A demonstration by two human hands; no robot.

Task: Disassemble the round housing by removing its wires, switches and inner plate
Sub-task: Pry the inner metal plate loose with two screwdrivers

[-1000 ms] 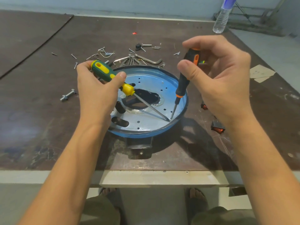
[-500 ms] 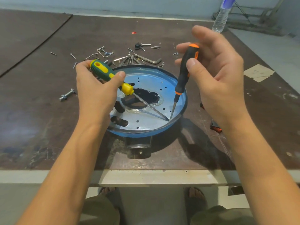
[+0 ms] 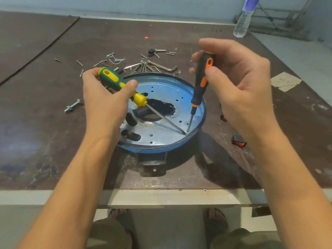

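Levering unevenly could have slipped either tip off the inner plate (image 3: 161, 90): left hand (image 3: 106, 105) gripped the green screwdriver (image 3: 115, 80), right hand (image 3: 240, 90) pinched the black screwdriver (image 3: 201, 81).

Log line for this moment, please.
left hand grips green-yellow screwdriver | right hand grips black-orange screwdriver | both tips at inner plate edge inside blue housing

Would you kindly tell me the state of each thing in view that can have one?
housing, open side up on table
plate, seated inside housing
green screwdriver, held by left grip, tip at plate's edge
black screwdriver, held by right grip, tip at the same spot
switch, out, lying on table
bottle, upright
bolt, lying flat
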